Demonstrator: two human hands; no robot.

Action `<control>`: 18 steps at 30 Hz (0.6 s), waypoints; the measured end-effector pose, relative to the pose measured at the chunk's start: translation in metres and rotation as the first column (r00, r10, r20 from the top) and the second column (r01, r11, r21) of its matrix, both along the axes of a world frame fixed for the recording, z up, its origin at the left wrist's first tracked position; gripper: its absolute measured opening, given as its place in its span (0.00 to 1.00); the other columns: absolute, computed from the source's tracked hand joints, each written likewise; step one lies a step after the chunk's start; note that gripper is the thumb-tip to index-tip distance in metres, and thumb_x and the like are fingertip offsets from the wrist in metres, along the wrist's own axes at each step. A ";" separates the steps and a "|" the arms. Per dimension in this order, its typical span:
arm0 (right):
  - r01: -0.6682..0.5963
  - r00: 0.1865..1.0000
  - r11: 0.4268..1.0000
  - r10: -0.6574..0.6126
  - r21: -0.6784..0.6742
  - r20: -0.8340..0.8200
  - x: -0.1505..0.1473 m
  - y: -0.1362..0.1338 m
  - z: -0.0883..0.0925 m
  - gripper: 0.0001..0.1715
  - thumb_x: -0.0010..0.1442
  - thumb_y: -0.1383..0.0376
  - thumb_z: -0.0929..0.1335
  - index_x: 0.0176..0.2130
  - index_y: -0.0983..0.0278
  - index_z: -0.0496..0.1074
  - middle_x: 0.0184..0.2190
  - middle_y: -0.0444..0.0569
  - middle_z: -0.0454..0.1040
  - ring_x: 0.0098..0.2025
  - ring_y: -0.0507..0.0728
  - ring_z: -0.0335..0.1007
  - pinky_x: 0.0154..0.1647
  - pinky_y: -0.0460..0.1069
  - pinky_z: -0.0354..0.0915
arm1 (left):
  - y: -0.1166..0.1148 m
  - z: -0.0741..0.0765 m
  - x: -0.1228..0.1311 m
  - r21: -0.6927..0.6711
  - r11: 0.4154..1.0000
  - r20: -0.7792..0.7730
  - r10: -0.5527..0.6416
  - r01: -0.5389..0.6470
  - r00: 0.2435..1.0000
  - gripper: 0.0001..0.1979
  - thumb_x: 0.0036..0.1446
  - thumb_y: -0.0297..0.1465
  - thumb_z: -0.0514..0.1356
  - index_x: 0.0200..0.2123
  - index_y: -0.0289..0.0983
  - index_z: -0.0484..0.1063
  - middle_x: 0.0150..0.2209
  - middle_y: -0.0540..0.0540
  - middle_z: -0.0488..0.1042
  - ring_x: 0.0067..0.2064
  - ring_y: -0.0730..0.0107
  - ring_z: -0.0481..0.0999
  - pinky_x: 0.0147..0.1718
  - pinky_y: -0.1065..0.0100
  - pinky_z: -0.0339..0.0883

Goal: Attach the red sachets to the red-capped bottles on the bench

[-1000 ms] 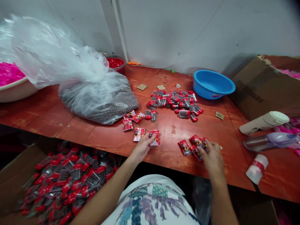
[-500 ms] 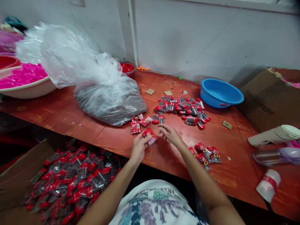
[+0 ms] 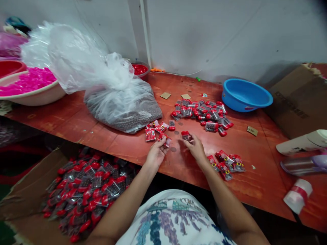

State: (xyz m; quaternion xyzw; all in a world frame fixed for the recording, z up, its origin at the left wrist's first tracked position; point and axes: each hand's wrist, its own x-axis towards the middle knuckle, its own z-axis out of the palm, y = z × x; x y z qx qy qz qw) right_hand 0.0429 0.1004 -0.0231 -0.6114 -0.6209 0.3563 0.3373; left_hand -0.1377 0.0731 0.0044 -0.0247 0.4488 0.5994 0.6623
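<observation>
My left hand (image 3: 156, 152) pinches a small red printed packet (image 3: 165, 139) with a clear lower part, just above the table's front edge. Between thumb and fingers my right hand (image 3: 196, 147) holds a small clear container (image 3: 185, 135) with a red cap and dark beads inside. Behind the left hand lie several flat red packets (image 3: 150, 134), and a single capped container (image 3: 172, 125) stands beside them. A heap of the same red-capped containers (image 3: 204, 114) spreads farther back. Several filled red packets (image 3: 224, 162) lie to the right of my right wrist.
A knotted clear bag of dark beads (image 3: 125, 109) sits at the left. Below the table edge, a carton (image 3: 28, 194) holds many red-capped containers. A blue basin (image 3: 246, 95), a cardboard box (image 3: 296, 102), a white bottle (image 3: 298, 143) and a roll (image 3: 297, 195) stand at the right.
My right hand, empty before, now holds one of the two containers that stood near the flat packets. My left hand keeps its packet, now tilted differently.
</observation>
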 end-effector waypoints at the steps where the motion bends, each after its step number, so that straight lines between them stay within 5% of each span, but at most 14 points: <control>1: -0.020 0.992 0.999 0.023 0.025 -0.120 0.000 -0.014 0.004 0.25 0.57 0.60 0.65 0.54 0.62 0.66 0.43 0.50 0.71 0.37 0.55 0.69 0.32 0.47 0.66 | 0.001 0.001 0.003 -0.014 1.000 0.009 -0.002 0.002 1.000 0.03 0.53 0.20 0.61 0.29 0.31 0.73 0.26 0.45 0.78 0.28 0.71 0.78 0.30 0.70 0.74; 4: -0.103 0.949 0.986 0.136 0.128 -0.284 -0.007 -0.050 0.020 0.25 0.59 0.61 0.65 0.57 0.59 0.65 0.44 0.49 0.69 0.41 0.55 0.69 0.39 0.47 0.67 | 0.001 0.001 0.014 -0.015 1.000 0.032 -0.013 0.013 0.999 0.04 0.53 0.19 0.61 0.28 0.31 0.73 0.25 0.45 0.78 0.26 0.72 0.77 0.29 0.72 0.73; 10: -0.072 0.974 0.978 0.112 0.196 -0.199 -0.017 -0.072 0.027 0.27 0.60 0.65 0.64 0.59 0.57 0.63 0.40 0.49 0.68 0.40 0.56 0.67 0.41 0.49 0.66 | -0.003 0.004 0.029 0.025 0.999 0.001 -0.048 0.048 0.999 0.04 0.48 0.19 0.64 0.28 0.33 0.74 0.27 0.47 0.78 0.28 0.71 0.77 0.32 0.69 0.73; 14: -0.069 0.963 0.988 0.103 0.140 -0.250 -0.014 -0.072 0.022 0.28 0.60 0.65 0.64 0.59 0.57 0.64 0.38 0.48 0.67 0.38 0.55 0.67 0.40 0.49 0.67 | -0.006 0.007 0.033 0.038 0.998 -0.017 -0.056 0.057 0.998 0.05 0.47 0.19 0.64 0.28 0.32 0.73 0.27 0.47 0.78 0.28 0.71 0.77 0.34 0.69 0.73; 18: -0.129 0.910 0.992 0.116 -0.006 -0.398 -0.012 -0.075 0.024 0.29 0.60 0.61 0.64 0.60 0.55 0.63 0.39 0.48 0.66 0.32 0.53 0.66 0.27 0.47 0.68 | -0.009 0.008 0.035 0.115 0.992 -0.048 -0.040 0.046 0.998 0.06 0.46 0.19 0.64 0.29 0.33 0.73 0.28 0.48 0.78 0.29 0.73 0.77 0.32 0.71 0.72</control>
